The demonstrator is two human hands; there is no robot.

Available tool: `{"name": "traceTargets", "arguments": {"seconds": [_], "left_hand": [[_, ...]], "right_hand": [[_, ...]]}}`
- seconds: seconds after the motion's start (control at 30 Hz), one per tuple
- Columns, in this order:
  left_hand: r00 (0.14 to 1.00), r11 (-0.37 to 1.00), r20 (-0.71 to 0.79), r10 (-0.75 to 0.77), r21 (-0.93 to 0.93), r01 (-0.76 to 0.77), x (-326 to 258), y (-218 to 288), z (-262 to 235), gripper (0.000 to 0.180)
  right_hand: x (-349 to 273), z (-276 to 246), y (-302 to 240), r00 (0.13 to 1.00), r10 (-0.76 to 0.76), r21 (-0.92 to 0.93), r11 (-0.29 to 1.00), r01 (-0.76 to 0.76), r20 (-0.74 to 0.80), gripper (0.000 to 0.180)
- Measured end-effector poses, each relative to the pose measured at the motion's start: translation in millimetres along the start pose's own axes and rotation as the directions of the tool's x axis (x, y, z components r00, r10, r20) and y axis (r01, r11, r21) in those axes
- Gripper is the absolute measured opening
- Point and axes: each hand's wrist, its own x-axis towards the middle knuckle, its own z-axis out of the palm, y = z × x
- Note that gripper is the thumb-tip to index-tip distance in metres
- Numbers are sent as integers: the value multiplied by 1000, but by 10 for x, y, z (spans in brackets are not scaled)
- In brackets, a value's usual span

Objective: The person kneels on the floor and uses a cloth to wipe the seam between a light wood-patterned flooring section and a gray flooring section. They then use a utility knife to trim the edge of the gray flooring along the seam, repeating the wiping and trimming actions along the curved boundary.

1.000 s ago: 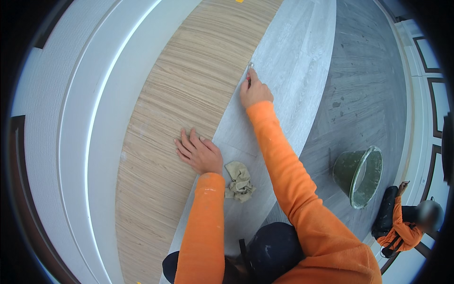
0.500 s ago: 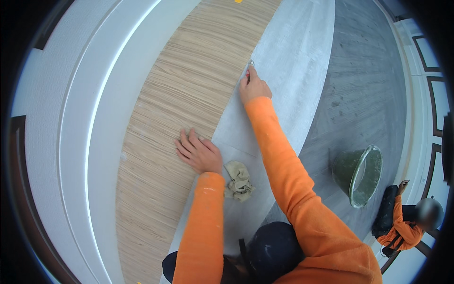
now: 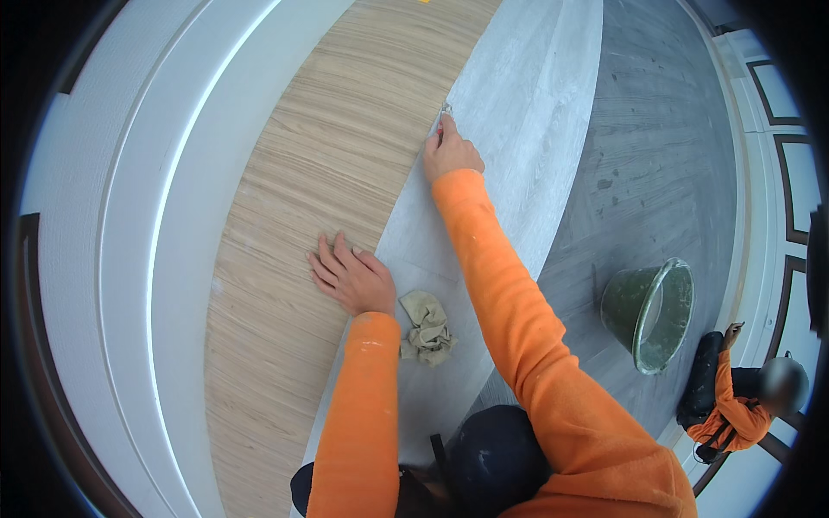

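My left hand (image 3: 352,278) lies flat with fingers spread on a light wood-grain panel (image 3: 285,216). At the panel's right edge, farther from me, my right hand (image 3: 451,155) is closed around a small tool (image 3: 440,129). A bit of red shows between its fingers, and a shiny metal tip sits at the seam; my fingers cover the rest, so I cannot tell its exact kind. Beside my left wrist, a crumpled beige cloth (image 3: 426,328) rests on the pale grey plank strip (image 3: 518,129).
A green bucket (image 3: 643,311) with whitish smears stands tilted-looking on the dark grey floor (image 3: 639,173) to the right. Beyond it is another person (image 3: 734,414) in orange, low against the wall. A white curved wall base (image 3: 173,190) runs along the left.
The whole view has shifted slightly, so everything appears a little farther left. Both hands keep almost the same places on the panel and its edge.
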Motion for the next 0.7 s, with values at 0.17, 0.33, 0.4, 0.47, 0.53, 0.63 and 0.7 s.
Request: {"name": "traceTargets", "arguments": {"seconds": [0.17, 0.33, 0.4, 0.47, 0.53, 0.63, 0.7], "left_hand": [[1000, 1000, 6, -3, 17, 3, 7, -2, 2, 41], [1000, 1000, -9, 5, 15, -5, 7, -11, 5, 41], [1000, 1000, -10, 3, 5, -3, 4, -13, 6, 41], [1000, 1000, 14, -7, 30, 7, 3, -7, 10, 41], [1000, 999, 7, -3, 38, 3, 5, -13, 10, 41], [1000, 1000, -16, 9, 23, -9, -11, -14, 14, 41], [999, 1000, -24, 23, 8, -23, -3, -17, 15, 41]], "right_hand": [[-6, 5, 5, 1000, 10, 23, 1000, -11, 22, 52], [-7, 4, 0, 1000, 4, 30, 1000, -4, -7, 52], [-2, -2, -3, 1000, 8, 13, 1000, -8, -9, 52], [7, -10, -7, 1000, 21, 15, 1000, -21, -2, 51], [16, -16, -11, 1000, 21, 24, 999, -21, -4, 51], [25, -12, -9, 1000, 3, 31, 1000, -2, -16, 51], [35, -8, -10, 999, 13, 41, 999, -12, -33, 52]]}}
